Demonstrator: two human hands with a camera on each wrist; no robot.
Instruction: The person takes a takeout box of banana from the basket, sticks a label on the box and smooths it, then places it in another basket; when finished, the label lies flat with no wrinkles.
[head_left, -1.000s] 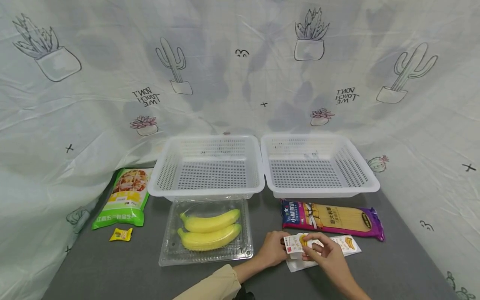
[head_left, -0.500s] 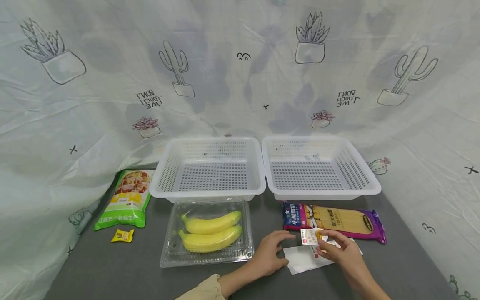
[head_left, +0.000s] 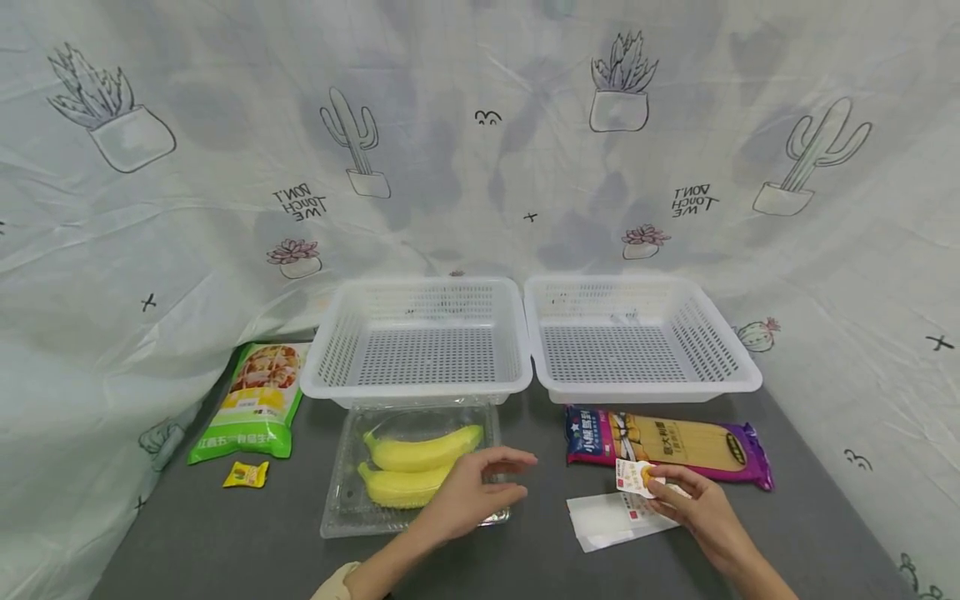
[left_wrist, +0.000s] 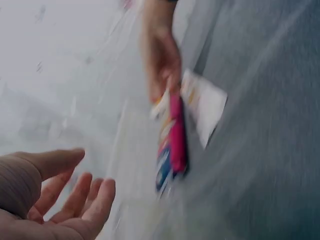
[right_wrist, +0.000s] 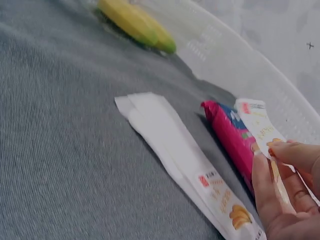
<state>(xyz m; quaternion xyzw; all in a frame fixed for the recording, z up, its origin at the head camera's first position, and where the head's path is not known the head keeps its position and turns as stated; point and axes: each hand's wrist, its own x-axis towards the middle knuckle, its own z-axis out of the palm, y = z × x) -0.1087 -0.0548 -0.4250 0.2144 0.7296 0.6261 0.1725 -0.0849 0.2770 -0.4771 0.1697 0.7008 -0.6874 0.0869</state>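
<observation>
My right hand (head_left: 701, 512) pinches a small white label (head_left: 630, 477) with a banana picture between thumb and fingers. In the right wrist view this label (right_wrist: 255, 120) stands out from the fingertips, overlapping the pasta packet behind. Below it a white strip of labels (head_left: 603, 518) lies on the table, printed with the same banana design at one end. My left hand (head_left: 468, 496) holds nothing; its fingers are loosely bent over the right side of a clear plastic box (head_left: 341, 504). Two yellow bananas (head_left: 423, 448) lie in that box, the nearer one partly hidden by the hand.
Two white perforated baskets (head_left: 416, 390) (head_left: 652, 387) stand side by side at the back. A pasta packet (head_left: 675, 442) lies before the right one. Farther left are a green food bag (head_left: 251, 408) and a small yellow wrapped piece (head_left: 246, 475). A printed curtain (head_left: 450, 167) hangs behind.
My left hand has let go of the label and strip and moved left to the banana box. My right hand has drawn the label away from the strip, slightly rightward.
</observation>
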